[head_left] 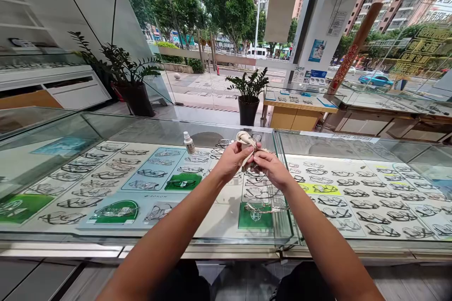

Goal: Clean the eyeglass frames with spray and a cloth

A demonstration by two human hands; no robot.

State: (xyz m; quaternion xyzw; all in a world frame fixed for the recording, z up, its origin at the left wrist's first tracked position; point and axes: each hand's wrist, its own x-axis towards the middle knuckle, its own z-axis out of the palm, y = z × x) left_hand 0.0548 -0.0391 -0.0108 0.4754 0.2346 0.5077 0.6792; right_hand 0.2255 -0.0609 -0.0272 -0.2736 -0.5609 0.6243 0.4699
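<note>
Above the glass display counter, my left hand [233,159] is closed on a cream cloth [245,138], which is bunched up and loops over the fingers. Close beside it, my right hand [271,165] pinches a pair of eyeglasses [254,145] with a thin dark frame. The cloth and the fingers of both hands cover most of the eyeglasses, so their lenses are hardly visible. A small white spray bottle [189,143] stands upright on the counter, left of my hands.
Rows of eyeglasses [374,216] lie under the glass on both sides. A counter seam and metal front edge [226,250] run before me. Potted plants [248,108] stand beyond the counter. A further display table [296,117] sits by the window.
</note>
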